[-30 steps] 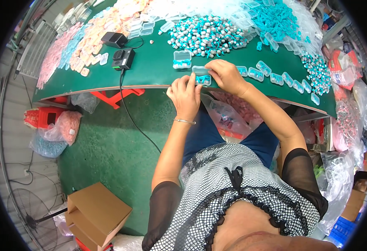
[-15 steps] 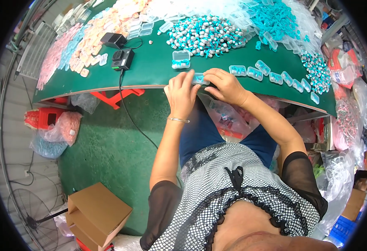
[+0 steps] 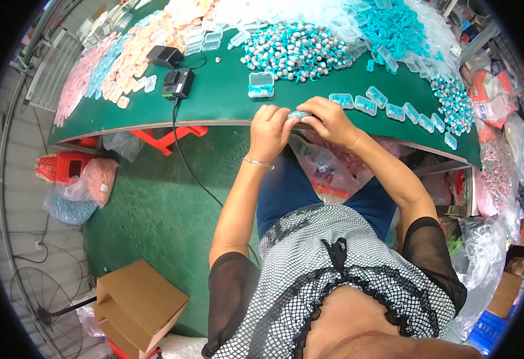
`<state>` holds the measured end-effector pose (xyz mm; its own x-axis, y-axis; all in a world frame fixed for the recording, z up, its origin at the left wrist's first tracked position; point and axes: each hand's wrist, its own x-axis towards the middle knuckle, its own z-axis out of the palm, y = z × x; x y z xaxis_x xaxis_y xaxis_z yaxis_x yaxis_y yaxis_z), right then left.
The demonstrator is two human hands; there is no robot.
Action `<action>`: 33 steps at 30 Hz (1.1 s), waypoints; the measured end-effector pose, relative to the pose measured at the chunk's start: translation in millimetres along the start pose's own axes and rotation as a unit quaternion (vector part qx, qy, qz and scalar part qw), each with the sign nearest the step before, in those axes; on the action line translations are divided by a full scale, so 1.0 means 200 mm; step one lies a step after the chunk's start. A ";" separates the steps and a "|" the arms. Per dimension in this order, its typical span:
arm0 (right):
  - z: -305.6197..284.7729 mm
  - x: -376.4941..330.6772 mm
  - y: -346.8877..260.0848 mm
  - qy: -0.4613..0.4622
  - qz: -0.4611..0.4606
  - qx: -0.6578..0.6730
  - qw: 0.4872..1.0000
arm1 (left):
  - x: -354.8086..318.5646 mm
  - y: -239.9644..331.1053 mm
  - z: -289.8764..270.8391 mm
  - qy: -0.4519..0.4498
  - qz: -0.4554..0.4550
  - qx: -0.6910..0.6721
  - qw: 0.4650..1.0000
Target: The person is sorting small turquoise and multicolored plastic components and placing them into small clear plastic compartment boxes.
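Note:
Between my two hands, at the near edge of the green table, is a small clear plastic case [image 3: 298, 115] with teal showing through. My left hand [image 3: 269, 128] grips its left end, fingers curled. On its other end my right hand [image 3: 329, 121] is closed, thumb and fingers pressing it. Just beyond them an open clear case [image 3: 261, 85] stands with its lid up and teal pieces inside. Right of my hands, several filled cases [image 3: 365, 106] lie in a loose curved row. Most of the held case is hidden by my fingers.
A heap of grey-and-teal small parts [image 3: 298, 51] covers the table [image 3: 226, 102] farther back. Teal pieces [image 3: 393, 30] pile at the far right, peach cases [image 3: 130, 66] at the left. A black charger [image 3: 177, 82] trails a cable. An open cardboard box [image 3: 142, 305] stands lower left.
My hands have closed in around the held case and tilted it, so less of it shows. My left hand has shifted slightly right.

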<state>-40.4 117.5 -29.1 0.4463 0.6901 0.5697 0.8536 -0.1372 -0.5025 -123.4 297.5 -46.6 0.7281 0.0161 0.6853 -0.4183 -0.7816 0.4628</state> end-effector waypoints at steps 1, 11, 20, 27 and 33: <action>-0.01 0.00 0.01 -0.005 0.006 -0.008 1.000 | 0.01 0.01 0.01 0.000 0.000 0.000 1.000; -0.06 0.00 0.03 0.007 -0.045 -0.072 0.996 | 0.06 0.02 0.01 -0.045 0.022 0.036 0.998; -0.05 -0.03 0.05 -0.002 -0.045 -0.065 0.997 | 0.06 -0.01 0.05 -0.035 0.037 -0.044 0.998; -0.12 0.03 0.05 -0.008 -0.084 -0.133 0.988 | 0.06 0.03 0.05 -0.036 -0.003 0.029 0.999; -0.21 -0.02 0.08 0.002 -0.058 -0.291 0.955 | 0.12 -0.07 -0.07 0.093 -0.152 0.205 0.962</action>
<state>-17.9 83.6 -12.3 0.3396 0.7225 0.6022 0.9018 -0.4320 0.0098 -107.1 317.5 -29.5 0.6570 0.3648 0.6597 0.0765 -0.9029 0.4231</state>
